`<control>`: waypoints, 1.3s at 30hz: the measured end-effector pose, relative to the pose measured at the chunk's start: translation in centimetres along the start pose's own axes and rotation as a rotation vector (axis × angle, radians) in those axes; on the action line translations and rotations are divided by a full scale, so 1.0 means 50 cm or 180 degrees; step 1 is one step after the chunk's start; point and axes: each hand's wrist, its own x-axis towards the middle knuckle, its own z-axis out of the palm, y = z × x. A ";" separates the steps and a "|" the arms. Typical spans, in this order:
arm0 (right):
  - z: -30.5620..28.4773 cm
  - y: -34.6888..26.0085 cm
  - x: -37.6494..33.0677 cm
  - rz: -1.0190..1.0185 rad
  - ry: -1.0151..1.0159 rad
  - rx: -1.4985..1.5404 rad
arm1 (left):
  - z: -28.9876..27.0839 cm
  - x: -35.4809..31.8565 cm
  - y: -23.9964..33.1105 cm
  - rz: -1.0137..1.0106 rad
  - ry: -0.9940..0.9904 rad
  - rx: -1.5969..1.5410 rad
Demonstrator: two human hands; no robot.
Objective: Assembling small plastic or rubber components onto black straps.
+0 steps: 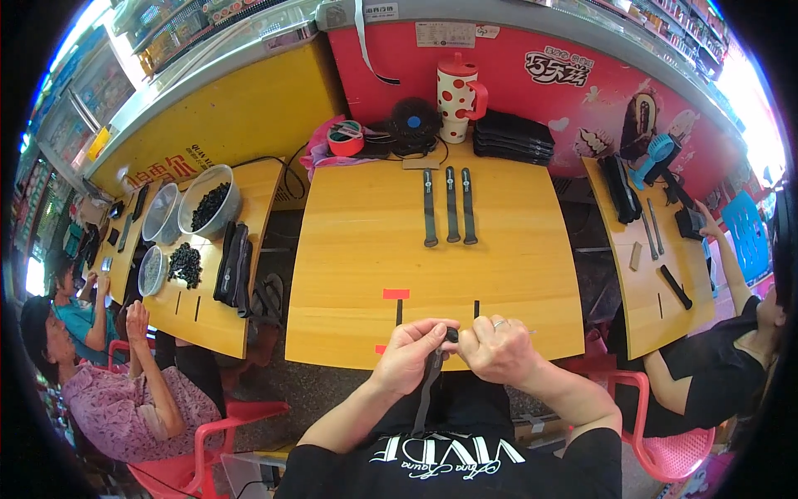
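Note:
My left hand (411, 356) is closed at the front edge of the table, pinching a dark strap (428, 391) that hangs down toward my lap. At the strap's upper end, a small black piece (452, 335) shows between my thumb and the other hand. My right hand (505, 349), with a ring on one finger, is curled closed right beside that piece; what its fingers grip is hidden. Farther back on the table, three dark grey straps (451, 205) lie side by side, pointing away from me.
Red tape (396, 293) and black lines mark the wooden table (357, 249). A spotted tumbler (457, 100), a small black fan (414, 125) and stacked black straps (513, 137) stand at the back. Side tables hold tubs (209, 200) of black parts; people sit at both sides.

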 end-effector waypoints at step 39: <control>-0.139 -0.084 -0.016 -0.1029 0.0769 0.1400 | -0.347 0.335 0.301 0.2184 0.3072 0.1019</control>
